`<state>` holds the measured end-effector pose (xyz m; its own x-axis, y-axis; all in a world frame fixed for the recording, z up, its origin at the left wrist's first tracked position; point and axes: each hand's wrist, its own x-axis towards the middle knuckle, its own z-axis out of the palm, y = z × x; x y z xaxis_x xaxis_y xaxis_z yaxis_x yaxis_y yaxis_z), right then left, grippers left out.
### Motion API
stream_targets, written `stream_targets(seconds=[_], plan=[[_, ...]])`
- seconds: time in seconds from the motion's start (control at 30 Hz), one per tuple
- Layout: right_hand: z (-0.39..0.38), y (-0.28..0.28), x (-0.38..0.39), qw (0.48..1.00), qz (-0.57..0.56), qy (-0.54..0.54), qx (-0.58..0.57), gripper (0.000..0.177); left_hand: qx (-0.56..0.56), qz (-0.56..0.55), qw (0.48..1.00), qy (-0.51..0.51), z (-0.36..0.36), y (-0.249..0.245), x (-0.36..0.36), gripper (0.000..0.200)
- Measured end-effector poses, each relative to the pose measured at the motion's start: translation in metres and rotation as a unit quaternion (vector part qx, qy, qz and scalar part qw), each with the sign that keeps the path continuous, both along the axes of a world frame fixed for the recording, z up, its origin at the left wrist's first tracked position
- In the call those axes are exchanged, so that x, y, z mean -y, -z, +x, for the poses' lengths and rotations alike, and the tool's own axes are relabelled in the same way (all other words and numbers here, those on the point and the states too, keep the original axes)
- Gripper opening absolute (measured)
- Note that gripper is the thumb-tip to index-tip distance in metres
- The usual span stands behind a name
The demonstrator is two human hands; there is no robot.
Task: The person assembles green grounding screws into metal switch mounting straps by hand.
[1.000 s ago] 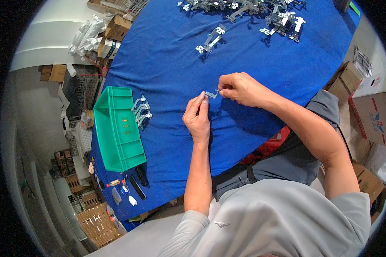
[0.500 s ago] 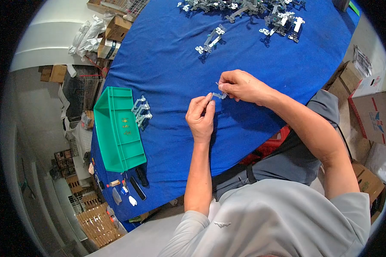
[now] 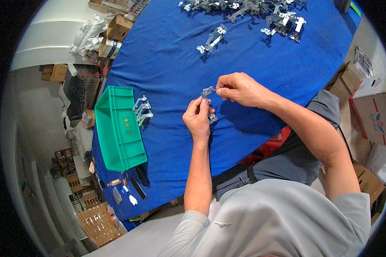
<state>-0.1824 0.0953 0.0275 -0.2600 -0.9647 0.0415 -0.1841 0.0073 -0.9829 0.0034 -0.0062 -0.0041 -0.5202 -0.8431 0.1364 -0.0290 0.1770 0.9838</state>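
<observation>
Over the blue cloth, my left hand (image 3: 197, 120) is closed around the middle of a small metal bracket (image 3: 207, 91). One flat end with holes sticks up above the fingertips, and the other shows below them. To its right, my right hand (image 3: 241, 90) has thumb and forefinger pinched together beside the bracket's upper end. A thin sliver seems to show at that pinch, too small to name. Similar metal brackets (image 3: 142, 109) stand in a group to the left, and another bracket (image 3: 211, 39) lies on the cloth farther ahead.
A green plastic bin (image 3: 131, 147) with several small brass-coloured pieces (image 3: 126, 126) sits at the left. A heap of metal brackets (image 3: 244, 8) covers the far side of the blue cloth (image 3: 171, 68). Near the left edge lie a dark phone-like slab (image 3: 137, 188) and small items.
The bracket, earlier stretched between both hands, has been turned roughly upright in my left hand. My right hand's fingertips have shifted slightly left, to its upper end.
</observation>
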Motion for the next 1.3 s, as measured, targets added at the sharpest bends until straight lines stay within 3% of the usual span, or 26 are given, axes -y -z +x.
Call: stream_targets(seconds=[0.4, 0.6, 0.7, 0.8, 0.97, 1.07, 1.17, 1.3], plan=[[-0.008, 0.004, -0.002, 0.995, -0.004, 0.001, -0.099, 0.020, 0.041, -0.178, 0.983, 0.008, 0.000, -0.004, 0.001, 0.019], [-0.007, 0.005, 0.002, 0.992, 0.051, 0.009, 0.112, 0.021, 0.070, -0.187, 0.980, 0.018, 0.000, -0.008, -0.002, 0.021], [-0.008, 0.001, 0.001, 0.991, 0.066, -0.010, 0.117, 0.024, 0.064, -0.208, 0.976, 0.026, -0.002, -0.006, -0.002, 0.023], [-0.013, -0.004, -0.001, 0.992, 0.106, -0.049, 0.048, 0.024, 0.071, -0.205, 0.975, 0.038, -0.003, -0.009, -0.004, 0.023], [-0.003, 0.015, 0.005, 0.996, -0.026, 0.081, 0.004, 0.025, 0.089, -0.237, 0.966, 0.049, -0.003, -0.011, -0.005, 0.017], [-0.005, 0.004, 0.003, 0.997, -0.002, 0.075, 0.034, 0.024, 0.029, -0.064, 0.998, 0.001, -0.001, -0.003, -0.002, 0.013], [-0.004, 0.006, 0.002, 1.000, -0.007, 0.025, 0.015, 0.023, 0.013, 0.011, 1.000, -0.026, -0.001, -0.003, 0.000, 0.014], [0.000, 0.005, 0.000, 1.000, -0.012, -0.008, -0.028, 0.023, 0.017, -0.005, 1.000, -0.019, -0.001, -0.002, 0.002, 0.014]])
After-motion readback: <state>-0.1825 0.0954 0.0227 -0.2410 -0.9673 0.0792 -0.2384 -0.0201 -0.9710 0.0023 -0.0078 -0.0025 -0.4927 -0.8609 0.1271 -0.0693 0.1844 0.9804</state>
